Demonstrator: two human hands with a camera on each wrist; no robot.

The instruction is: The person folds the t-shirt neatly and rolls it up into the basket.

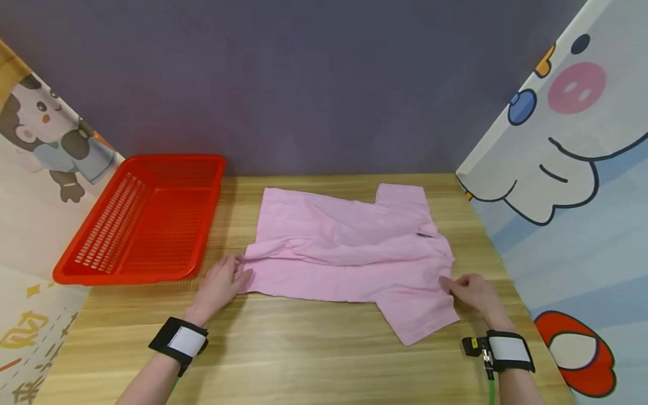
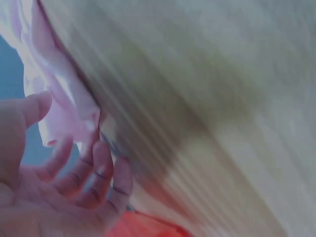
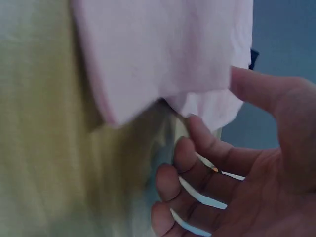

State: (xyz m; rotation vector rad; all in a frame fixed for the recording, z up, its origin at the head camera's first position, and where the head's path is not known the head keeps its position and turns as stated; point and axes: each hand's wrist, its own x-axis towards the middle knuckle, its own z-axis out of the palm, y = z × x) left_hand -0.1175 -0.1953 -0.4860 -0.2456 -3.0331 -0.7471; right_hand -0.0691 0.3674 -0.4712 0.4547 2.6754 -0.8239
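A pink short-sleeved shirt lies spread sideways on the wooden table, hem at the left and sleeves at the right. A raised crease runs along its length. My left hand is at the near corner of the hem, thumb over the cloth and fingers spread at its edge. In the left wrist view, a gap shows between the thumb and the fingers. At the neck end, my right hand touches the shirt with its thumb. The right wrist view shows the index fingertip below the cloth's edge, apart from the thumb.
A red plastic basket with slotted sides stands at the left of the table. A dark grey wall rises behind. Cartoon-printed panels flank both sides. Each wrist wears a black strap.
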